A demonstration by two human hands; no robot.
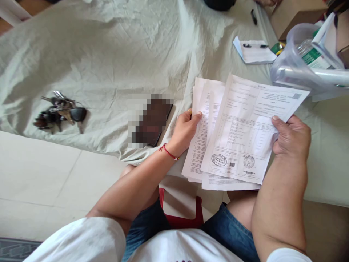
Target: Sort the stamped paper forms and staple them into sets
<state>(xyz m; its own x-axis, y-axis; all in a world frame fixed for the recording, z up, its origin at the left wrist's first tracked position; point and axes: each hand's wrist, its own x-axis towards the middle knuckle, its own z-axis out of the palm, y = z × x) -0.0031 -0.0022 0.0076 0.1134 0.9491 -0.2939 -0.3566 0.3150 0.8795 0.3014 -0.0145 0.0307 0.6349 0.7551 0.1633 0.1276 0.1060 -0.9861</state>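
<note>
My left hand point(185, 131) grips the left edge of a stack of printed paper sheets point(234, 134), thumb on top. A red string bracelet sits on that wrist. My right hand point(291, 136) pinches the right edge of the top sheet, which bears two round stamps near its lower edge. The sheets are held fanned above my lap, over the edge of a bed covered in a pale green sheet point(122, 54). A dark phone point(154, 120) lies on the bed just left of my left hand.
A bunch of keys point(61, 111) lies on the bed at left. A clear plastic folder point(305, 62) with items inside juts in at upper right, near a small notepad point(255, 51), a black pen point(253, 16) and a cardboard box point(294, 12). A red stool point(181, 214) shows between my knees.
</note>
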